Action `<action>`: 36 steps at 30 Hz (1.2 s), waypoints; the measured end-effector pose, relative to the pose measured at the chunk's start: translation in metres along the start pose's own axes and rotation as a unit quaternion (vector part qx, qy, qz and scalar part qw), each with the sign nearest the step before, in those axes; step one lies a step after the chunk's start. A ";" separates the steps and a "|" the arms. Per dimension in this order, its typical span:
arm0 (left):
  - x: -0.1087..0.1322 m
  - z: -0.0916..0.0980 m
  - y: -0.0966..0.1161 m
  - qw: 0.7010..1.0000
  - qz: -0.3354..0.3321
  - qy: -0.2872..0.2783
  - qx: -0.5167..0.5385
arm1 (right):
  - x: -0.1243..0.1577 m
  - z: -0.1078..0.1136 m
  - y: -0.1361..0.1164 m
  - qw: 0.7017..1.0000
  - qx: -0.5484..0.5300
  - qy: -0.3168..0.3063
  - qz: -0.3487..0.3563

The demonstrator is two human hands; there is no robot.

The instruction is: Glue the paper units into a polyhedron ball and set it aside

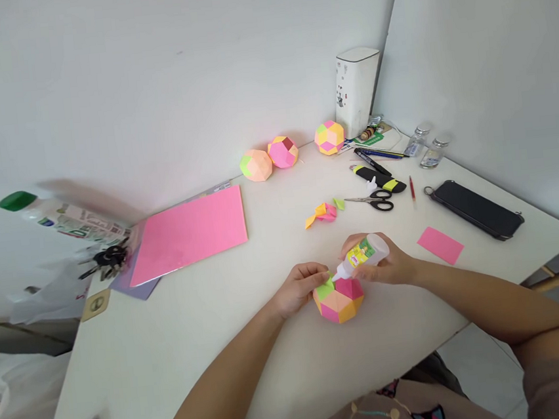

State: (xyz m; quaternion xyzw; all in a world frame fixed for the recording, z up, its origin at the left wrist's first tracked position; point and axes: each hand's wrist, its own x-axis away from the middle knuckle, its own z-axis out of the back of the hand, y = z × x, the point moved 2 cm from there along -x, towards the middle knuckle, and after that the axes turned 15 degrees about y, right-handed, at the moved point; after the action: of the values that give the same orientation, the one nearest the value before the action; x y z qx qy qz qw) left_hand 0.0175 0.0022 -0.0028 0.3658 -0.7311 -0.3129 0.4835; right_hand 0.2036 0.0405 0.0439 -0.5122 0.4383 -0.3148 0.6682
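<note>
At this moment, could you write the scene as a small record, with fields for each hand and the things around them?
Left hand: pinches a lime-green paper flap on the multicoloured faceted paper ball
Right hand: holds a translucent plastic squeeze bottle, tilted, nozzle down at the ball's top
Beyond the hands: loose orange-and-pink paper pieces; black-handled metal scissors
At the back: three similar balls
Person's left: flat pink rectangular sheet
Person's right: black rectangular case

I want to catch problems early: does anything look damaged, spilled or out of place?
I see no spill. The middle paper ball by the wall has one patch far darker than the rest, perhaps an opening; I cannot tell.
</note>
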 end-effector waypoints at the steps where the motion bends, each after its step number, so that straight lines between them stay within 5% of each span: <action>1: 0.000 0.000 0.000 1.000 0.001 -0.002 0.001 | 0.000 0.001 0.000 1.000 -0.001 -0.002 0.002; 10: 0.000 0.002 -0.001 0.998 -0.021 -0.059 -0.018 | 0.001 0.003 0.000 1.000 -0.011 0.001 0.000; 36: 0.002 0.000 0.002 0.998 -0.015 -0.055 -0.011 | 0.003 0.006 -0.002 0.998 -0.004 0.035 0.048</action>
State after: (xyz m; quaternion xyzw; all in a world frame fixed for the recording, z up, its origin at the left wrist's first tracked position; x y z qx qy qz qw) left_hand 0.0161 0.0015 -0.0004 0.3531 -0.7476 -0.3479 0.4420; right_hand 0.2105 0.0401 0.0455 -0.4820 0.4868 -0.2988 0.6644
